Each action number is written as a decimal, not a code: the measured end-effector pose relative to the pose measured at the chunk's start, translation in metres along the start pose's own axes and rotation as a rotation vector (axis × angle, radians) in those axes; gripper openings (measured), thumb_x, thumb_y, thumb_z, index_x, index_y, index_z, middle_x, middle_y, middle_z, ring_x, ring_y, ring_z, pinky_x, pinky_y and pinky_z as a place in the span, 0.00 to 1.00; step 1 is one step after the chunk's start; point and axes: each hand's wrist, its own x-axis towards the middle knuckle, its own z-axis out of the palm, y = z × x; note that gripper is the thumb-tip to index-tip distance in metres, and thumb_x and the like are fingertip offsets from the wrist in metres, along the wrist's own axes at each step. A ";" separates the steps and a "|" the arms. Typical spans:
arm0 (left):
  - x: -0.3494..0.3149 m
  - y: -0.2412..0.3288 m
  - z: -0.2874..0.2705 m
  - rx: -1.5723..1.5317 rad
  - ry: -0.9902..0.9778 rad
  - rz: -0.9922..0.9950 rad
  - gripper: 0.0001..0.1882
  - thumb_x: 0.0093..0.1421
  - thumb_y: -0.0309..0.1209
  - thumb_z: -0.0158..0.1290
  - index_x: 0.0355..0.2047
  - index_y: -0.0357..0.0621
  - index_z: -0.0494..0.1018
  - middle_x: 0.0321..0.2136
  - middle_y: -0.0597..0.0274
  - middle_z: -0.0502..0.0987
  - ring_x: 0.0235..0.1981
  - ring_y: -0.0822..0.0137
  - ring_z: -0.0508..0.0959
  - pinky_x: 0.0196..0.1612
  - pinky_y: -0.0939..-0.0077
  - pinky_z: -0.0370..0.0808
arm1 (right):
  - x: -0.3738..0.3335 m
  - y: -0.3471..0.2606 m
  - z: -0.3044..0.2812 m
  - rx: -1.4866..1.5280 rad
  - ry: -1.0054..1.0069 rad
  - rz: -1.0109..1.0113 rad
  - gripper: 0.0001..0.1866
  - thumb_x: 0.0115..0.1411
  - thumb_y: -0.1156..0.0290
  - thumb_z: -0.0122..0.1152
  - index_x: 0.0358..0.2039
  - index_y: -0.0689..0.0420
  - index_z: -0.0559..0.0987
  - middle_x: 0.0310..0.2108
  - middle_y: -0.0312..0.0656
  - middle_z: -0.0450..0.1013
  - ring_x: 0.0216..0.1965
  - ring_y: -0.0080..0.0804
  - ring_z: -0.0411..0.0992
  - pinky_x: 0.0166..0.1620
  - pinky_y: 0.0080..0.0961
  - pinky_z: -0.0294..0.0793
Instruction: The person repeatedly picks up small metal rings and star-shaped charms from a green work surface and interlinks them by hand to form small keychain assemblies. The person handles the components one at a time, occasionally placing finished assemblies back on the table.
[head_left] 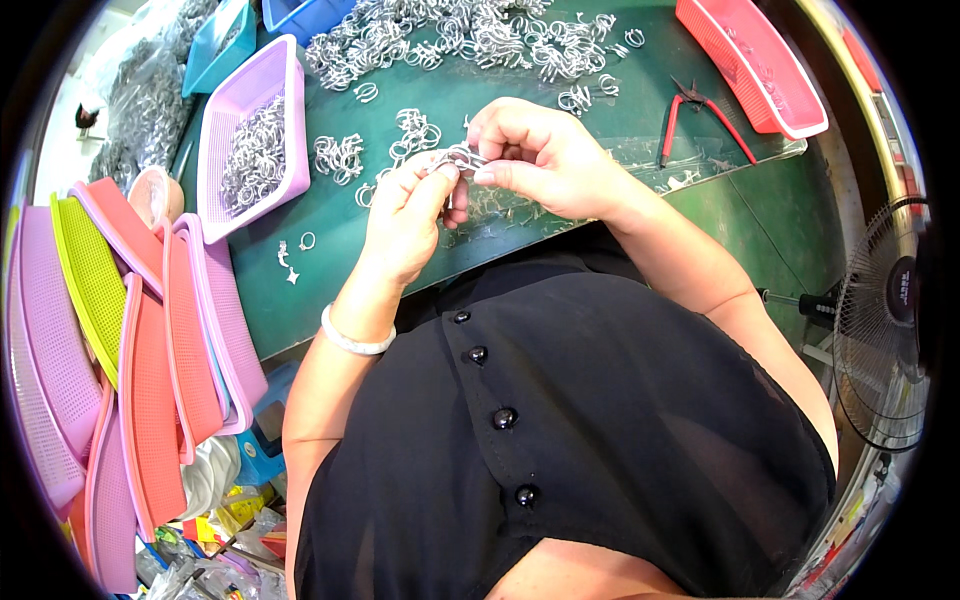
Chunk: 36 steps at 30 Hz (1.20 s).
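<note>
Curled and turned toward each other, the left hand (410, 205) and right hand (535, 160) pinch silver rings (462, 156) (number hidden by the grip) above a green table (325, 220); one pair of red pliers (692, 97) lies at their three o'clock, one lilac basket (296, 150) at nine, one silver heap (470, 35) at twelve.
</note>
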 end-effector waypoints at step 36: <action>-0.013 0.002 0.007 0.282 0.253 0.153 0.08 0.59 0.28 0.45 0.26 0.37 0.71 0.14 0.75 0.65 0.16 0.83 0.61 0.19 0.85 0.59 | 0.001 -0.012 0.012 -0.085 0.027 0.069 0.07 0.51 0.80 0.57 0.23 0.61 0.67 0.32 0.39 0.68 0.30 0.16 0.63 0.33 0.16 0.64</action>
